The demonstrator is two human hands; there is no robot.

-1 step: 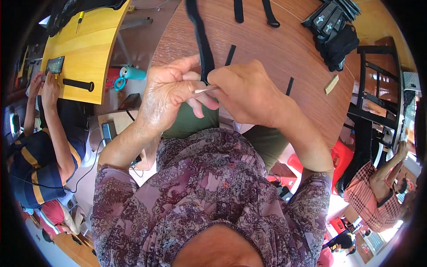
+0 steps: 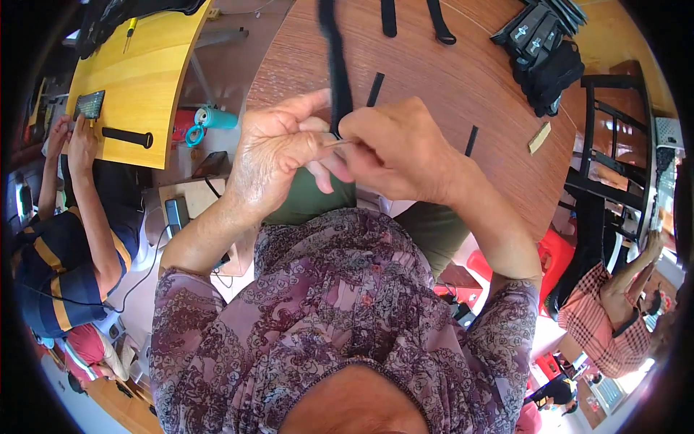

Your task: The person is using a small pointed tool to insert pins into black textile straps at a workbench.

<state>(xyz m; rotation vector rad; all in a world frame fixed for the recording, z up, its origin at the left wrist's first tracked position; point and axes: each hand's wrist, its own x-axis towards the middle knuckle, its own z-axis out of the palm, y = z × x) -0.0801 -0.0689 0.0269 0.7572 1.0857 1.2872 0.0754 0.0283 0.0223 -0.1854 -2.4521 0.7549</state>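
In front of my lap both hands meet at the lower end of a black strap, which runs up over the table. My left hand has its thumb and fingers closed at that end, with its lower fingers spread loosely below. My right hand is curled in a fist-like pinch against the strap, gripping a thin, pale stick-like piece that reaches toward my left thumb. Its exact kind is hidden by the fingers. Two short black strips, one a narrow strip, lie on the table beyond.
On the brown table are more black straps, a pile of black packs and a small beige piece. Left, a co-worker's hands work at a yellow table. A turquoise bottle stands between. A black chair frame is right.
The strap's hanging length has swung slightly right and is a little blurred. My left thumb has shifted slightly, and less of the pale piece shows. The right hand stays nearly in place.
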